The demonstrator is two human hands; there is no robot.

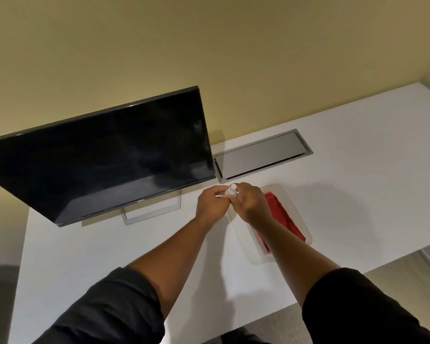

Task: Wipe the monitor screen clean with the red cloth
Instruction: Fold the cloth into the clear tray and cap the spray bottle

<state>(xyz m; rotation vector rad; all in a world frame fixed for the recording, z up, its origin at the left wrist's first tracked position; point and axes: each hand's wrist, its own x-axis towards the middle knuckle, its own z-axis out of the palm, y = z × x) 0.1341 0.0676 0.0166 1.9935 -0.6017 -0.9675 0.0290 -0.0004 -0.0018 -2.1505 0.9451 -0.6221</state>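
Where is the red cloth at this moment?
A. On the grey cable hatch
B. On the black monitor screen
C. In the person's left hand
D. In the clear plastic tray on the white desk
D: the red cloth lies in the clear plastic tray, while both hands hold a small white bottle.

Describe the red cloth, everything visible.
The cloth is bright red, soft fabric by its look, folded into a long flat strip with a few lengthwise creases. It lies in a shallow translucent white tray on the white desk, right of the monitor. The right hand and forearm pass over its near-left part and hide it; whether they touch it cannot be told. Both hands hold a small white bottle, not the cloth.
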